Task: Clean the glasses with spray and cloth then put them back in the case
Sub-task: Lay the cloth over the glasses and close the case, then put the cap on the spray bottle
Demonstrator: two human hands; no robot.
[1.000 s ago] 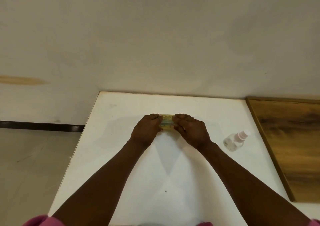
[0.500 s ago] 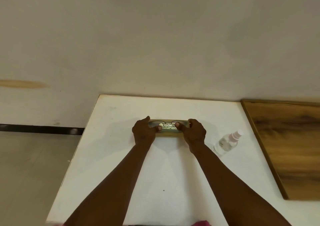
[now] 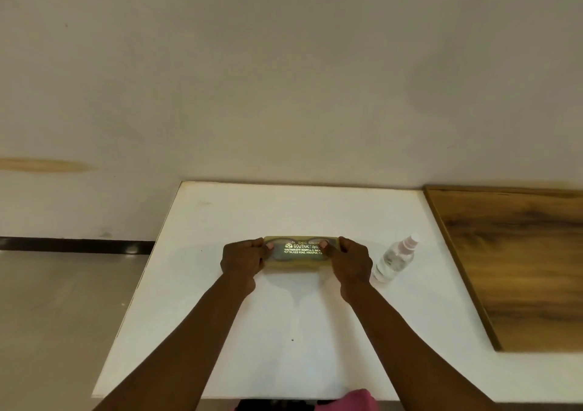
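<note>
1. Yellowish case sits between both hands toward the far edge of the white table, printed lid up and closed.
2. L hand grips its left end, R hand the right end; thumbs lie on the lid, prob. to steady it and pry it open.
3. Glasses show faintly thru the lid, w/ cleaning not begun.
4. Spray bottle lies just right of the R hand, nozzle toward the far edge, within reach. No cloth visible.

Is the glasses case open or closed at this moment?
Closed. The glasses case lies flat on the white table, printed lid down; the left hand and right hand grip its ends.
</note>
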